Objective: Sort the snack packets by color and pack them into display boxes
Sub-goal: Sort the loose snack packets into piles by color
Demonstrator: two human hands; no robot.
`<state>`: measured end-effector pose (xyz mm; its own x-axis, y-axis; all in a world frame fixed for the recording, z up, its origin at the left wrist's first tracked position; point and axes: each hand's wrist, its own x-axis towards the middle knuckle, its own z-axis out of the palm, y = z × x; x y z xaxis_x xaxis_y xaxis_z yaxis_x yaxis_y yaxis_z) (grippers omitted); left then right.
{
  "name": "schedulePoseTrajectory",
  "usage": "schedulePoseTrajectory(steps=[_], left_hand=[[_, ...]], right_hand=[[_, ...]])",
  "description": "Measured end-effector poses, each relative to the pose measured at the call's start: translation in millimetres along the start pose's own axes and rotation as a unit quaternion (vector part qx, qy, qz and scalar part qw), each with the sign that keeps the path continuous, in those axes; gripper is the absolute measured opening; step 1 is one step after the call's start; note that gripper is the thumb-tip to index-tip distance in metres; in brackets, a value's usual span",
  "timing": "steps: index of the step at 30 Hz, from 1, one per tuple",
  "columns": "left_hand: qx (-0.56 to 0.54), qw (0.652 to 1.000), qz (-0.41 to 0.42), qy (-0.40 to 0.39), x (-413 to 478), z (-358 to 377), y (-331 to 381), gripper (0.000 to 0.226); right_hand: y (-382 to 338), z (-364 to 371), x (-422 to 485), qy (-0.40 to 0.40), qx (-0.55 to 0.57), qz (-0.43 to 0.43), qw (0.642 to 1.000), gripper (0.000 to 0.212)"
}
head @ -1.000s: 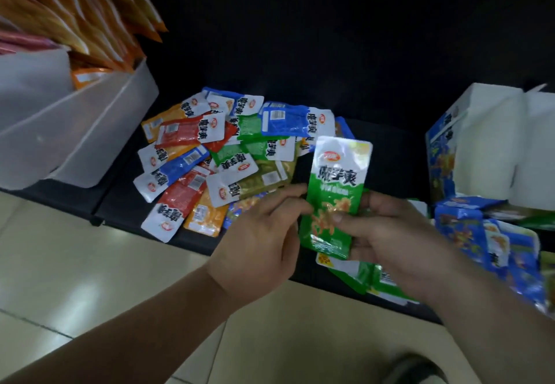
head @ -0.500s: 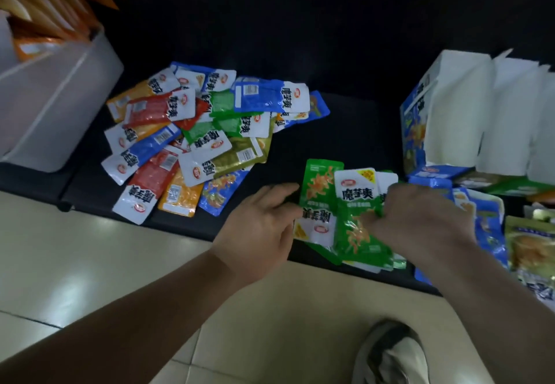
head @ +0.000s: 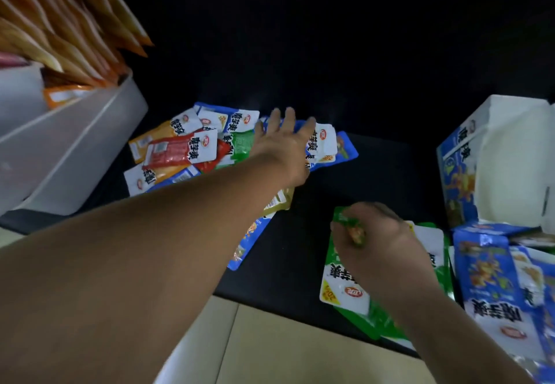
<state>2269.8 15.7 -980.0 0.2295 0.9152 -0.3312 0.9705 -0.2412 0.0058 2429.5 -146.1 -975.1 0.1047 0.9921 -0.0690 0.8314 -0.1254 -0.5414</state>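
Over the mixed pile at eleven o'clock the left grip is held open while green packets are clutched at four o'clock by the right grip; another green pick seems needed.

The left hand is stretched with straight fingers over the mixed pile of packets on the dark tabletop. The right hand grips the green packets at the front edge. Just beside them lie blue packets, below an open blue display box.
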Motion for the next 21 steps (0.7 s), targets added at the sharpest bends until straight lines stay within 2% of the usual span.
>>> schedulePoseTrajectory(steps=[2, 3, 6, 9, 11, 13, 15, 18, 21], left_hand=[[-0.023, 0.999, -0.017, -0.031, 7, 6, -2, 0.100], [-0.029, 0.999, -0.014, -0.021, 5, 13, -4, 0.093], [-0.007, 0.997, 0.027, 0.079, -17, 37, -14, 0.072], [0.054, 0.989, 0.060, 0.125, -47, 51, -19, 0.077], [0.079, 0.986, 0.076, 0.124, -66, 58, -19, 0.083], [0.087, 0.984, 0.105, 0.117, -83, 64, -22, 0.080], [0.063, 0.986, 0.116, 0.105, -101, 62, -23, 0.075], [0.025, 0.993, 0.107, 0.048, -120, 49, -18, 0.082], [0.006, 0.992, 0.121, 0.025, -107, 21, -23, 0.068]], right_hand=[[6, -5, -1, 0.003, 0.017, 0.015, 1.000, 0.012], [7, -6, -3, 0.007, 0.028, 0.017, 0.999, 0.010], [6, -7, -10, -0.003, 0.055, 0.007, 0.998, 0.012], [-3, -4, -21, -0.056, 0.098, 0.002, 0.994, 0.030], [-4, -1, -22, -0.062, 0.116, 0.013, 0.991, 0.025], [-2, 1, -19, -0.056, 0.139, 0.043, 0.988, 0.014], [-2, 2, -15, -0.066, 0.153, 0.071, 0.984, 0.016], [-3, 1, -16, -0.071, 0.157, 0.075, 0.982, 0.022], [0, 1, -17, -0.073, 0.150, 0.063, 0.984, 0.019]])
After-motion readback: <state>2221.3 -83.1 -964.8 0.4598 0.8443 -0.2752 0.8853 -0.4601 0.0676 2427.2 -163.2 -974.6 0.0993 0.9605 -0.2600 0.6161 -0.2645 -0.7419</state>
